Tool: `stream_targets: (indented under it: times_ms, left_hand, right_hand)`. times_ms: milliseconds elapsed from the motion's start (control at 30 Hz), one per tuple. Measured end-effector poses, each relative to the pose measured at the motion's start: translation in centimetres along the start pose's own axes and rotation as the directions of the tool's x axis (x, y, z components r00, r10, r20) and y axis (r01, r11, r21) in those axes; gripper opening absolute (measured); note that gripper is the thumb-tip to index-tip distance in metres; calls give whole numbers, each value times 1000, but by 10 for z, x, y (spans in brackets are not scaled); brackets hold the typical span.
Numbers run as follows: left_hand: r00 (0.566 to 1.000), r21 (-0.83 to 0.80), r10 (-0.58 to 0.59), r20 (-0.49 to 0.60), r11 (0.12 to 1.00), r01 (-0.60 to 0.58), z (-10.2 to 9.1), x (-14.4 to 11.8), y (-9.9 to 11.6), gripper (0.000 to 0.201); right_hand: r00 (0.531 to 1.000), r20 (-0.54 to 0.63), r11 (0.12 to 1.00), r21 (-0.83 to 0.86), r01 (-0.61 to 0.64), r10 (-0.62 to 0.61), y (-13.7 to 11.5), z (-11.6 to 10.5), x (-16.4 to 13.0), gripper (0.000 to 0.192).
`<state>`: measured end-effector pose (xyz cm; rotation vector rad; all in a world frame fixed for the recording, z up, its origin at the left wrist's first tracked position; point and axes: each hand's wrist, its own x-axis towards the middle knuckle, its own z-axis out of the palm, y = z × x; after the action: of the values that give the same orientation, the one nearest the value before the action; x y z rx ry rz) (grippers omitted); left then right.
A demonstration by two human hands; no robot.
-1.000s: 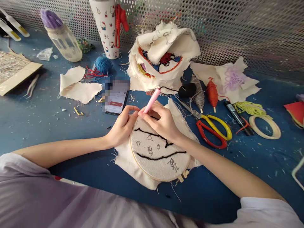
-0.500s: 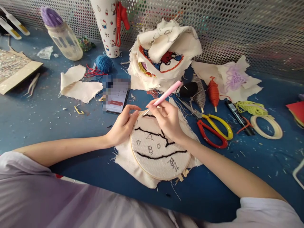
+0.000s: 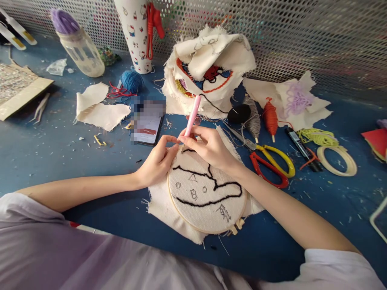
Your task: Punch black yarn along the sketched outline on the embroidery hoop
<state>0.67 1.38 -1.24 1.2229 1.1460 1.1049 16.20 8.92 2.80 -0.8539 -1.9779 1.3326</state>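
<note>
A round wooden embroidery hoop (image 3: 177, 207) holds cream cloth (image 3: 205, 201) stitched with a black yarn outline and lies on the blue table (image 3: 60, 153). My left hand (image 3: 157, 163) grips the hoop's upper left rim. My right hand (image 3: 208, 147) holds a pink punch needle (image 3: 192, 114) almost upright, its tip on the cloth at the hoop's top edge. Black yarn runs from the needle to a black yarn ball (image 3: 238, 114) behind.
A phone (image 3: 148, 127) lies just left of the hands. Red and yellow scissors (image 3: 272, 165) lie to the right, beside thread spools, a marker and a tape ring (image 3: 337, 161). A heap of embroidered cloth (image 3: 208, 72), a blue yarn ball, cups and a mesh wall stand behind.
The needle swung from leaning right to nearly upright. The hoop turned a little under my hands, and the stitched black outline now shows fully on its right side.
</note>
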Motion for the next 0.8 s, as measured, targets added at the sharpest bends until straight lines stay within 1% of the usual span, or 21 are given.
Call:
stream_targets:
  times_ms: [67,133,267,300,367,500,567,667,700,733,800]
  left_hand:
    - [1000,1,1,5,1000,-1,0,0,0,10]
    - [1000,4,2,-1,1000,-2,0,0,-1,10]
    - [1000,9,-3,-4,1000,3,-1,0,-1,9]
    - [1000,9,-4,-4,1000,4,-1,0,0,9]
    - [1000,9,-8,-7,1000,8,-1,0,1,9]
    - [999,18,-34,-18,999,35,-1,1,1,11]
    - [998,20,-53,-32,998,53,-2,1,1,12]
    - [995,23,-56,-79,998,58,-2,1,1,14]
    - [994,18,-53,-97,998,55,-2,1,2,14]
    - [992,9,-52,-114,999,53,-2,2,3,15]
    - [988,-23,-68,-140,998,65,-2,2,5,15]
  right_hand:
    - [1000,27,1000,15,-2,1,1,-1,0,19]
    - [1000,30,999,35,0,-1,4,0,-1,19]
    - [998,-44,999,10,36,-36,8,3,-3,21]
    - [998,-48,999,1,42,-42,8,3,-3,21]
    - [1000,-11,1000,-4,26,-26,7,2,-3,21]
    - [991,123,999,-30,-41,44,4,-3,-2,18]
    - [989,150,996,-89,-4,17,3,-2,-4,15]
    - [989,113,973,-197,119,-98,3,2,-8,12]
    - [988,96,967,-212,141,-122,4,3,-9,12]
    - [988,82,968,-208,142,-127,4,5,-10,13]
    - [994,36,984,-141,106,-102,7,6,-12,15]
